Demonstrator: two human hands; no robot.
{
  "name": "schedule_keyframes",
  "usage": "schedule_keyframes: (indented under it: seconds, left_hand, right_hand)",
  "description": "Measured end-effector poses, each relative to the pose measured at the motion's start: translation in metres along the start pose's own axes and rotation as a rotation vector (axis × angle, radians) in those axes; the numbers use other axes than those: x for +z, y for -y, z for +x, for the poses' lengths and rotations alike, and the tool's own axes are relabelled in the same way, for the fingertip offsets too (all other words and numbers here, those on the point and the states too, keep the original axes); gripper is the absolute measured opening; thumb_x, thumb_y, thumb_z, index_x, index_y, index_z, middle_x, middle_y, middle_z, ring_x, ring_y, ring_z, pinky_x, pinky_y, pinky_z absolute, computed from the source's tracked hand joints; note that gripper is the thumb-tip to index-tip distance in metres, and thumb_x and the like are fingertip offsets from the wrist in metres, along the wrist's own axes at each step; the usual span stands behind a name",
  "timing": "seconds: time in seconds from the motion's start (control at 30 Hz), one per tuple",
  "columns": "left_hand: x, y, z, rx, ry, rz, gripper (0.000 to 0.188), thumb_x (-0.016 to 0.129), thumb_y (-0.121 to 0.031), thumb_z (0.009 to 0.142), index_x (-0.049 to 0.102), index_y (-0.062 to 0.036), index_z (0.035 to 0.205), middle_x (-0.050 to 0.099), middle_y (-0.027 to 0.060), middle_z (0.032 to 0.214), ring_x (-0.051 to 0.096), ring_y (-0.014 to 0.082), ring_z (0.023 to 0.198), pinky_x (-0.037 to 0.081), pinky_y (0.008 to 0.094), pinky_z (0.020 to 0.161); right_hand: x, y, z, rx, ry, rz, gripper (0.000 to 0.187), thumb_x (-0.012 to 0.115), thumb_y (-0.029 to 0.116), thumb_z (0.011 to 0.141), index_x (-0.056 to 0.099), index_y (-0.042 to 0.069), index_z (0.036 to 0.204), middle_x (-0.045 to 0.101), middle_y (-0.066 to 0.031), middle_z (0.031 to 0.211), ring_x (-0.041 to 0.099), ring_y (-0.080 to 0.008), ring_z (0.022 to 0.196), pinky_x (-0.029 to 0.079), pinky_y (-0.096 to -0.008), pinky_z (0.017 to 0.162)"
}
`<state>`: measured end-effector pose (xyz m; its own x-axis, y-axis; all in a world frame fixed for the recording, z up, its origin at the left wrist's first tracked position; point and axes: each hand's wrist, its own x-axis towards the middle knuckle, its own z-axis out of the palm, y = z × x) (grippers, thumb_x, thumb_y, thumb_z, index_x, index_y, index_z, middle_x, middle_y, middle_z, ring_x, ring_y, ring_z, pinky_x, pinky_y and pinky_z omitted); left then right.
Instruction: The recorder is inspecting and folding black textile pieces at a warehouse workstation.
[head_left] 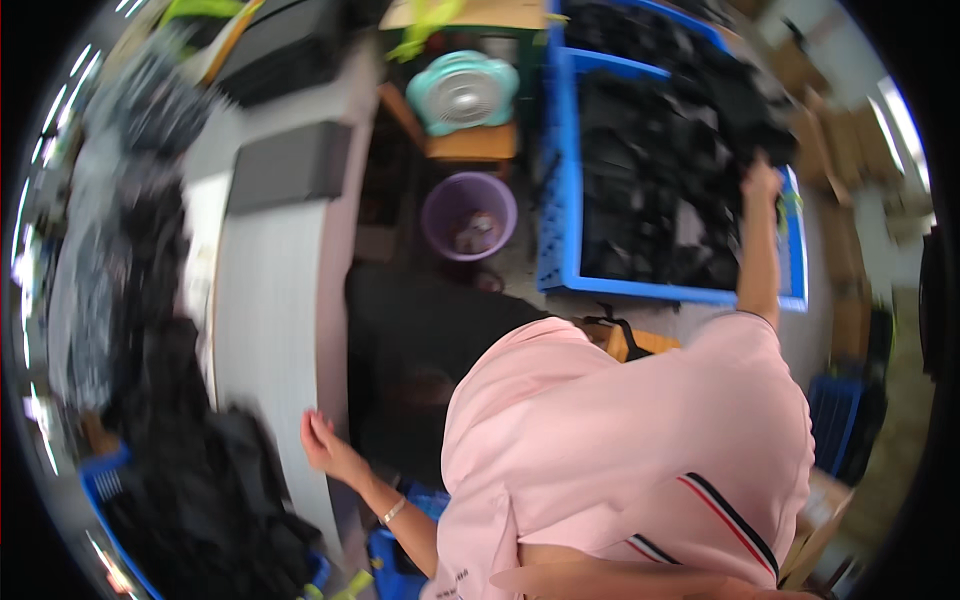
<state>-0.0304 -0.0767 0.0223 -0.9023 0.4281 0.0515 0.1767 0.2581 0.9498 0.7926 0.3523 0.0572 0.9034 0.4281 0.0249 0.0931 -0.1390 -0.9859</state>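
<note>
My right arm reaches out to the right side of a blue plastic crate (560,200). My right hand (763,180) is closed on a black cloth-like item (768,140) at the crate's right rim; its exact kind is blurred. Many similar black pieces (650,170) fill the crate in a loose heap. My left hand (330,450) hangs at the near edge of the long pale table (265,290), its fingers loosely bent and apart, with nothing seen in them. A band circles the left wrist.
A dark grey box (288,166) sits on the table. Beyond my legs stand a purple bin (468,215) with scraps and a turquoise fan (465,92) on a wooden stool (470,143). Dark bagged goods (110,250) lie left of the table; cardboard boxes (850,140) line the right.
</note>
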Motion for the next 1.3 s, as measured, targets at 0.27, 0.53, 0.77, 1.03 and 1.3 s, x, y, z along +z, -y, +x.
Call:
schedule_keyframes:
  seconds: [0.27,0.53,0.77,1.03,1.3]
  left_hand:
    - [-0.023,-0.019,0.015,0.191,-0.414,0.216,0.017,0.064,-0.007,0.093,0.07,0.0,0.107,0.07,0.0108,0.105,0.066,0.019,0.093,0.051,0.0298,0.082]
    - [-0.085,0.002,0.119,0.265,-0.681,0.615,0.046,0.08,-0.034,0.082,0.067,-0.0021,0.112,0.068,0.0134,0.1,0.061,0.0314,0.098,0.046,0.0426,0.089]
    - [-0.036,-0.007,0.09,0.109,-0.17,0.4,0.033,0.072,-0.039,0.086,0.07,-0.0064,0.083,0.067,0.0052,0.076,0.061,0.028,0.085,0.042,0.0453,0.084]
    - [-0.02,-0.034,0.039,0.236,-0.06,0.273,0.047,0.08,-0.032,0.078,0.066,-0.0085,0.115,0.065,0.0088,0.107,0.061,0.0272,0.103,0.028,0.0499,0.112]
    - [0.003,-0.093,0.003,0.639,-0.117,0.363,0.029,0.075,-0.009,0.07,0.074,-0.0137,0.099,0.065,0.0007,0.095,0.056,0.0235,0.093,0.038,0.0417,0.087]
  right_hand:
    - [0.12,-0.094,-0.222,-0.348,0.465,-0.292,0.043,0.064,0.007,0.084,0.058,-0.011,0.122,0.063,-0.0237,0.116,0.065,-0.0295,0.092,0.054,-0.0381,0.085]
    - [0.129,0.0,-0.657,-1.084,1.694,0.158,0.026,0.062,-0.006,0.086,0.064,0.004,0.11,0.055,-0.0178,0.13,0.054,-0.0347,0.123,0.044,-0.0388,0.103]
    - [0.122,0.028,-0.826,-1.139,1.998,0.41,0.025,0.063,-0.003,0.084,0.064,0.001,0.109,0.061,-0.0151,0.118,0.058,-0.0353,0.111,0.048,-0.0411,0.093]
    - [0.09,0.017,-0.834,-1.476,1.964,0.511,0.028,0.066,0.003,0.074,0.062,0.001,0.101,0.059,-0.0136,0.105,0.056,-0.0337,0.1,0.047,-0.0432,0.083]
    - [0.089,-0.017,-0.793,-1.038,2.485,0.359,0.017,0.06,0.008,0.087,0.061,0.001,0.103,0.059,-0.0173,0.109,0.058,-0.0308,0.104,0.048,-0.0388,0.089]
